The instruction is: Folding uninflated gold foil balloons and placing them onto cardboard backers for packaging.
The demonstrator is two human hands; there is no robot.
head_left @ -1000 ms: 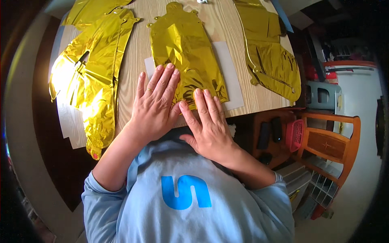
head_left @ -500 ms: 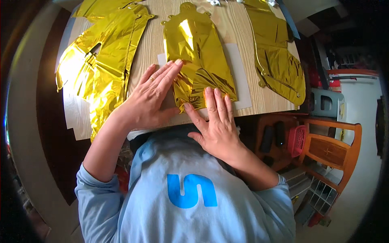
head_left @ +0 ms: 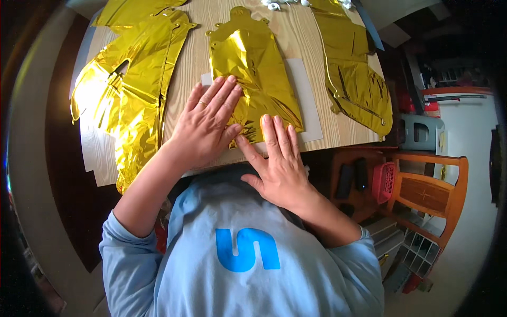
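So the person is leaning over a wooden table [head_left: 296, 37] with both hands flat on a deflated gold foil balloon [head_left: 253, 68] in the middle. The left hand [head_left: 203, 127] is lying spread, fingers fanned out and pointing up and to the right, with the fingertips resting on the balloon's lower left part. There's a ring on one finger. The right hand [head_left: 280, 164] is also lying open, palm down, fingers together-ish and pointing up the table, its tips pressing on the bottom edge of the same balloon, right at the near edge of the table. The left thumb is sitting just beside the right index finger, maybe touching, hard to call. Nothing is being pinched or gripped, both palms are just pressing down.

The middle balloon is lying flat and crinkly on top of a white sheet [head_left: 309, 100] that's poking out on its right side. To the left, another gold balloon [head_left: 132, 90] is sprawling over the table, with its lower end hanging past the edge. On the right, a third gold balloon [head_left: 354, 74] is lying along the table's right side, well apart from the hands.

Off to the right, below the table, a wooden chair [head_left: 428, 190] is standing with a red thing [head_left: 385, 182] beside it. The person is wearing a light blue shirt [head_left: 253, 264].
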